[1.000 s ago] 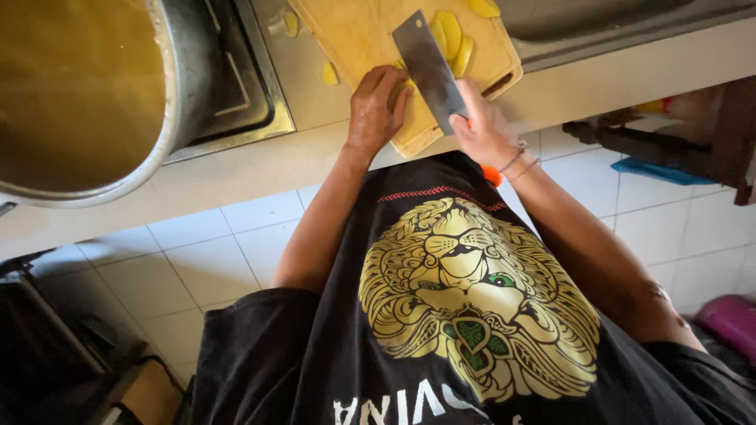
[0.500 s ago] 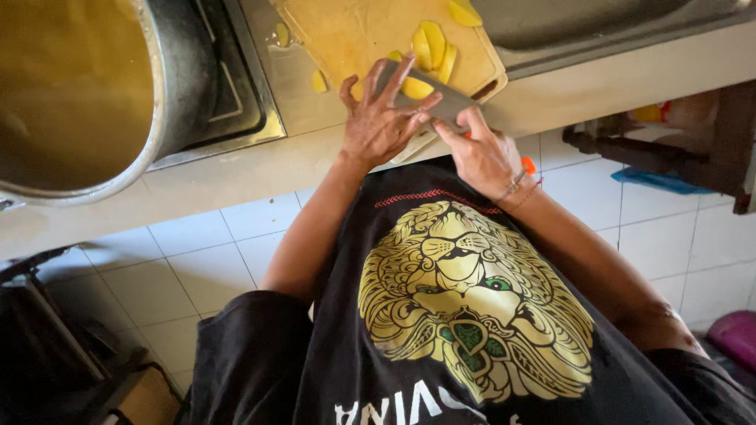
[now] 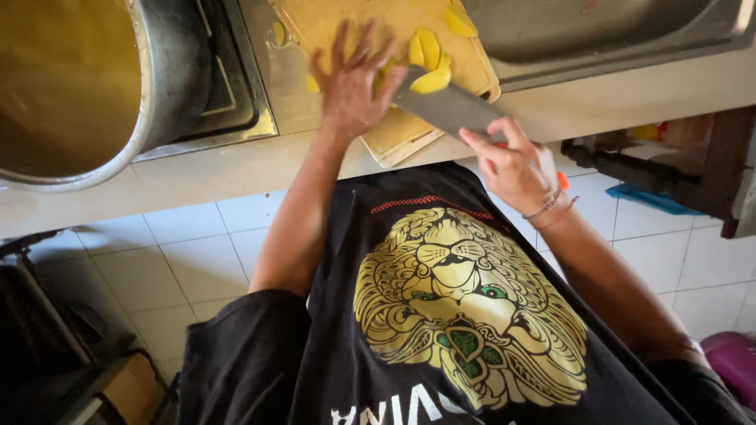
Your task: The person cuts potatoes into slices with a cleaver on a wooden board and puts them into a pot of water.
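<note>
My left hand (image 3: 351, 80) lies flat on a wooden cutting board (image 3: 398, 134) with its fingers spread, next to several yellow slices (image 3: 428, 49). My right hand (image 3: 516, 161) grips the orange handle of a cleaver (image 3: 446, 106). The flat blade is held level over the board's near right corner and carries a yellow slice (image 3: 431, 80). The handle is mostly hidden in my hand.
A large steel pot (image 3: 75, 86) of yellowish liquid stands on a stove at the left. A steel sink (image 3: 598, 31) lies to the right of the board. Loose slices (image 3: 277, 33) rest on the counter. White floor tiles and a dark stool (image 3: 669, 157) are below.
My left hand slid off the blade and further onto the board, fingers spread. The cleaver went from cutting to lying flat and moved right, now carrying a slice.
</note>
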